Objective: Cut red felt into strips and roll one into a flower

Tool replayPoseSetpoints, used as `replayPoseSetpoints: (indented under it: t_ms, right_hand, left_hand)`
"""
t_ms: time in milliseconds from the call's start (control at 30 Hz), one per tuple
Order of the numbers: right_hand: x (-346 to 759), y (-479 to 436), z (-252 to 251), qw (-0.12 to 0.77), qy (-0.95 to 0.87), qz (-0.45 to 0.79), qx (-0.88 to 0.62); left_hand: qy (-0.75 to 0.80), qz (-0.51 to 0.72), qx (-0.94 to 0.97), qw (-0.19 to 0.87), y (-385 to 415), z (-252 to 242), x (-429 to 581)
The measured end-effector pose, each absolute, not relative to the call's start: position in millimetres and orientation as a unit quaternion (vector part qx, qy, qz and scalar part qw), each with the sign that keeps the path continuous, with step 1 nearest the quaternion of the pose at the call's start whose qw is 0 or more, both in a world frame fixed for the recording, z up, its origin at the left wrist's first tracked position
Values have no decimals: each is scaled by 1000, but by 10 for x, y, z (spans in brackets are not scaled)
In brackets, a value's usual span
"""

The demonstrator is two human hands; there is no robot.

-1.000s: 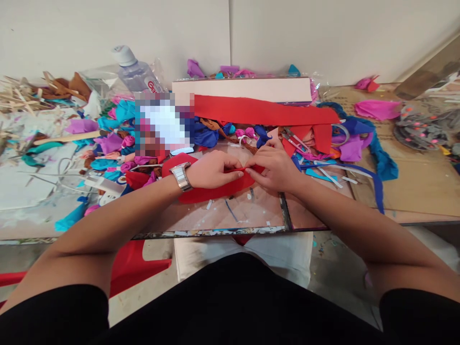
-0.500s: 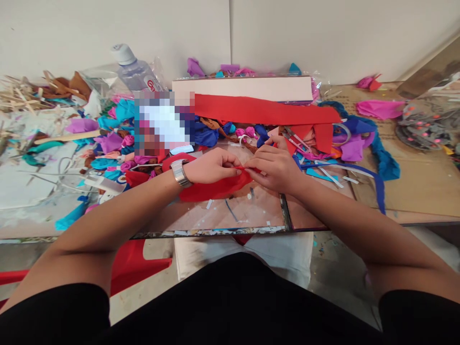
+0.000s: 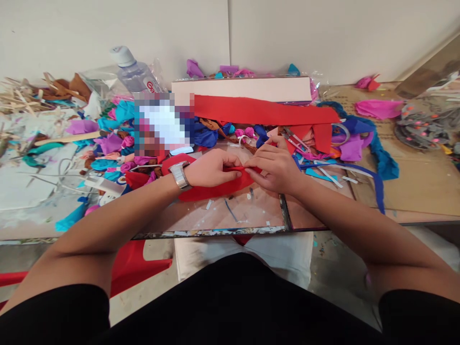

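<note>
Both hands pinch the top edge of a piece of red crepe paper (image 3: 206, 191), which hangs down and spreads over the table below them. My left hand (image 3: 212, 168), with a metal watch (image 3: 179, 175) at the wrist, is closed on the paper between thumb and forefinger. Close by on the right, my right hand (image 3: 276, 166) grips the same edge with thumb and fingertips, its other fingers curled above. Part of the paper is hidden behind the left hand and wrist.
Behind the hands lie a long red paper strip (image 3: 266, 111), a pale box (image 3: 240, 90) and pink-handled scissors (image 3: 300, 143). A bottle (image 3: 134, 72) stands back left among colourful crumpled paper pieces. Tape (image 3: 343, 133) and a blue strip (image 3: 377, 187) are right. The table's front edge (image 3: 215, 234) runs below.
The left thumb and fingers have shifted slightly along the red crepe paper's edge. The right hand stays nearly in place, still pinching it.
</note>
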State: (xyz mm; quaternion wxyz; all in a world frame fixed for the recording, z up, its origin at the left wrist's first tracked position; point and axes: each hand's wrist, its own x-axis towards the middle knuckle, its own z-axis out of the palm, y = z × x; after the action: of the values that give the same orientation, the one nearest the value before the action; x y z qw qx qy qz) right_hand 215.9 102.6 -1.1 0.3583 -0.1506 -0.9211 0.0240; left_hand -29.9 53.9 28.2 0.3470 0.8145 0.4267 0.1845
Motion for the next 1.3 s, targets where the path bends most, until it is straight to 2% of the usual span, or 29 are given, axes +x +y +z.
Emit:
replayPoseSetpoints:
  t_ms: [100, 200, 367, 700, 933, 1133, 1233, 1300]
  right_hand:
    - [2165, 1020, -17, 358, -916, 48, -177]
    - [2171, 1009, -5, 357, -906, 71, -214]
    - [2168, 1024, -21, 337, -911, 84, -221]
    - [2177, 1034, 7, 328, -908, 104, -239]
    - [2186, 1064, 11, 349, -895, 98, -261]
    - [2198, 1143, 1, 367, -877, 91, -295]
    - [2195, 1151, 4, 366, -875, 84, -307]
    - [2185, 1133, 2, 350, -881, 86, -307]
  left_hand:
    - [438, 158, 841, 276, 512, 320, -292]
    - [448, 125, 847, 259, 532, 358, -321]
    - [456, 59, 841, 283, 610, 423, -415]
    - [444, 18, 830, 336, 625, 578, -545]
    - [488, -18, 805, 339, 339, 680, -1033]
    - [563, -85, 727, 384, 13, 845, -1421]
    - [597, -96, 700, 381, -65, 966, -1554]
    - [611, -96, 710, 336, -63, 1020, -1642]
